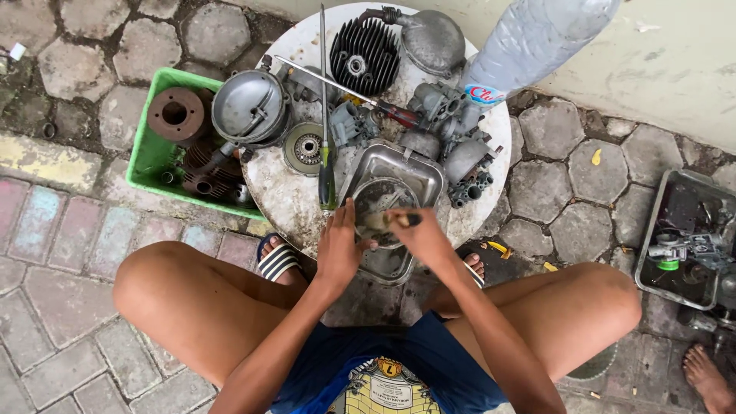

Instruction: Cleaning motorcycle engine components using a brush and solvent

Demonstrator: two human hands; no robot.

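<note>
Small brass-coloured metal part (377,221) sits just below the middle of the frame, pinched between both hands over a dented square steel tray (429,172) on the near edge of a round white table (287,195). At the upper left, a green plastic crate (146,153) holds a rusty brown flanged ring (175,115) and touches the table's side. On the table lie a grey domed engine cover (249,106), a long green-handled screwdriver (325,115) and a black finned cylinder head (363,54). The left hand (337,249) curls partly closed around the part's near end. The right hand (425,238) is closed on a dark-tipped slim tool (406,219) touching the part. A clear plastic bottle (529,38) rises at the upper right; a grey tray of parts (652,230) lies on the paving at the right edge.
</note>
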